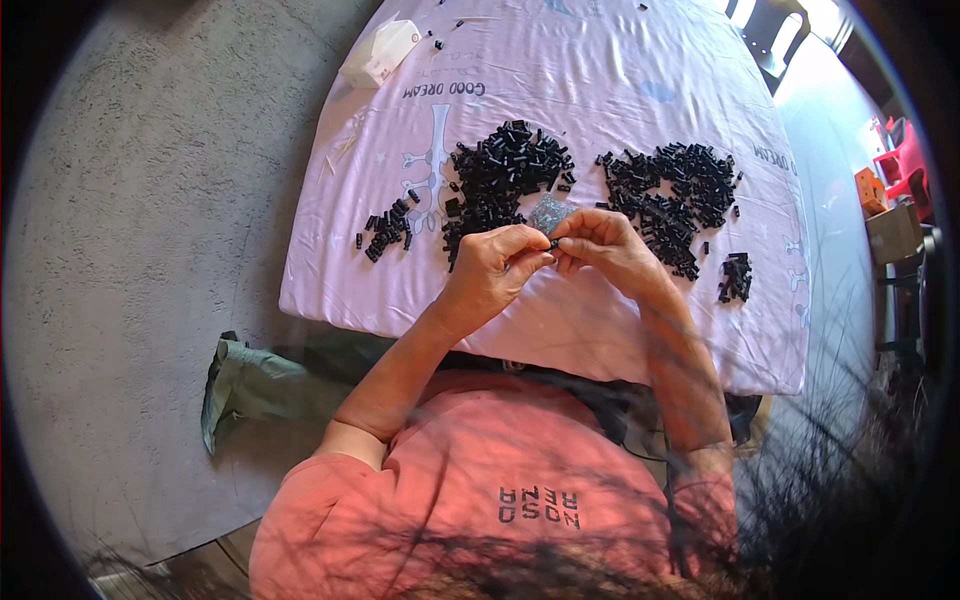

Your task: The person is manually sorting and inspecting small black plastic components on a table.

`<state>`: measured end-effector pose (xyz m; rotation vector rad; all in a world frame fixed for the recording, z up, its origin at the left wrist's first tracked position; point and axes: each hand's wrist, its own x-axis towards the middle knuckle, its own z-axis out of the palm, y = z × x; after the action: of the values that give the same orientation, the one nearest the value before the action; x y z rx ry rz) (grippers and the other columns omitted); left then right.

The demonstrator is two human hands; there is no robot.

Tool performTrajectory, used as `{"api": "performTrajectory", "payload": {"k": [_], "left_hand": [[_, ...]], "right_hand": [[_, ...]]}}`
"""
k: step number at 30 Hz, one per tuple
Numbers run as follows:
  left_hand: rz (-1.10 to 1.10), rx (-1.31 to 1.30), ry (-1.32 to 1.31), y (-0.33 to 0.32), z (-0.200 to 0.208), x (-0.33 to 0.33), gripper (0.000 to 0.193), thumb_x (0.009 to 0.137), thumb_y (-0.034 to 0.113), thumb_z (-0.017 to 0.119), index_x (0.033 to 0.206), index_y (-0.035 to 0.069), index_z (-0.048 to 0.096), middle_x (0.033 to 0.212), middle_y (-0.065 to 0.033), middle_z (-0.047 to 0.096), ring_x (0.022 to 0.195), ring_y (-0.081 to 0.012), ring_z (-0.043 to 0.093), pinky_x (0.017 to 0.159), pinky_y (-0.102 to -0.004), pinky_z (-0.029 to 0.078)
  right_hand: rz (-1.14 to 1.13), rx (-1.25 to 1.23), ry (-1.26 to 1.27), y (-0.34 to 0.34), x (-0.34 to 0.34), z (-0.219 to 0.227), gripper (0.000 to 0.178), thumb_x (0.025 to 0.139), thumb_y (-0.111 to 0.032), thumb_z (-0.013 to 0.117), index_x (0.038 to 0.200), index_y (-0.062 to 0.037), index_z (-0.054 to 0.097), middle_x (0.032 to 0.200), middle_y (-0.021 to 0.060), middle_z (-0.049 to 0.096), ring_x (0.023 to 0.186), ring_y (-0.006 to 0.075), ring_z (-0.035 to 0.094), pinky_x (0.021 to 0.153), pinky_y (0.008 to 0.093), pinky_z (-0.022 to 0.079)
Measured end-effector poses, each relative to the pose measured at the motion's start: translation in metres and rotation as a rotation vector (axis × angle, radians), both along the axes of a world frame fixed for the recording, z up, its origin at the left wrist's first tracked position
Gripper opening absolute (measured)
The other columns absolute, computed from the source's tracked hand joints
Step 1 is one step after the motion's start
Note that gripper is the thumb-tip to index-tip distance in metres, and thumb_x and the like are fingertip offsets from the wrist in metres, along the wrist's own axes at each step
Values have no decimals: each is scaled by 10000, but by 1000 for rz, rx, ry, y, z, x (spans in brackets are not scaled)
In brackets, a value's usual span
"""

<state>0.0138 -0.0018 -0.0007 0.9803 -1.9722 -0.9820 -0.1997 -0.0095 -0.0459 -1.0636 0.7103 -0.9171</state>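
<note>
My left hand (490, 272) and my right hand (613, 252) meet over the near part of the cloth-covered table, fingertips almost touching. Between them is a small black cylindrical piece (554, 243), pinched by both hands; its details are too small to tell. Just beyond the fingers lies a little heap of shiny silvery bits (549, 211), partly hidden by my hands. A large heap of black cylindrical pieces (510, 160) spreads past my left hand. Another broad heap of black pieces (690, 185) lies beyond my right hand.
Smaller groups of black pieces lie at the left (388, 228) and right (736, 277). A white box (382, 52) stands at the far left of the pink cloth (590, 320), with a few black pieces near it. Red chairs (905, 160) and cartons (893, 233) are off to the right.
</note>
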Motion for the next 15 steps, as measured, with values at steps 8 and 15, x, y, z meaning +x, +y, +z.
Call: {"api": "performTrajectory", "payload": {"k": [8, 15], "left_hand": [[26, -52, -18, 0, 3, -2, 89, 849, -31, 697, 936, -21, 681, 836, -67, 683, 738, -90, 643, 653, -238, 522], [30, -73, -59, 0, 8, -3, 98, 833, -36, 705, 926, -11, 688, 816, -72, 685, 736, -116, 655, 647, -253, 511]], "right_hand": [[-22, 15, 3, 0, -1, -1, 142, 948, -68, 635, 1064, 11, 648, 881, 64, 701, 763, 108, 657, 698, 241, 540], [-38, -10, 8, 0, -1, -1, 130, 950, -59, 628, 1056, 14, 650, 875, 71, 701, 762, 111, 661, 698, 244, 542]]}}
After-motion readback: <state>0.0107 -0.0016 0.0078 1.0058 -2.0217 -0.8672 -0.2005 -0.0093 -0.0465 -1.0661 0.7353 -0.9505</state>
